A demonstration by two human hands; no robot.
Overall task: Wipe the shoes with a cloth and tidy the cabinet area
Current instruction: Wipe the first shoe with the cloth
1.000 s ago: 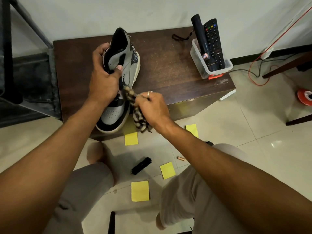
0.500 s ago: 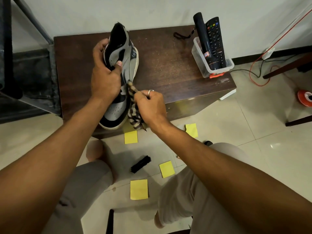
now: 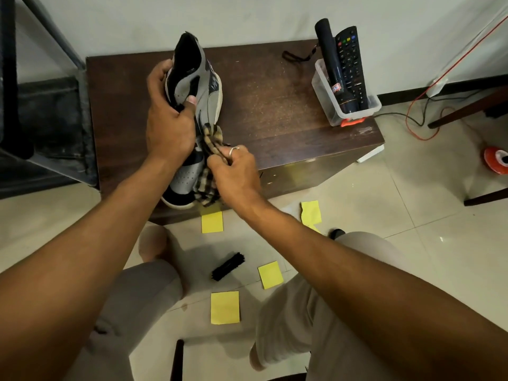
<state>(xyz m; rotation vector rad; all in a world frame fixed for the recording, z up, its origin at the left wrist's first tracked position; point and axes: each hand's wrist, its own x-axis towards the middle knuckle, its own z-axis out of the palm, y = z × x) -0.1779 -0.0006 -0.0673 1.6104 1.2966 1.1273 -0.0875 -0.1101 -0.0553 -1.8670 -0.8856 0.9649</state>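
My left hand [image 3: 167, 125] grips a grey, black and white sneaker [image 3: 203, 81] by its collar and tongue, holding it above the dark wooden cabinet top [image 3: 275, 105], toe pointing toward me. My right hand [image 3: 236, 174] clutches a checked brown and black cloth [image 3: 210, 141] and holds it against the shoe's right side, near the midfoot. Part of the shoe's middle is hidden behind both hands.
A clear plastic bin [image 3: 330, 105] at the cabinet's right end holds a black torch [image 3: 334, 64] and a remote control [image 3: 353, 64]. On the tiled floor lie several yellow sticky notes [image 3: 224, 307] and a black brush [image 3: 227, 266]. A dark metal frame [image 3: 49, 111] stands left; cables [image 3: 412, 116] trail right.
The shoe has been lifted and drawn slightly away from me over the cabinet. My right hand has slid the cloth along the shoe's side, bunching it up near the midfoot.
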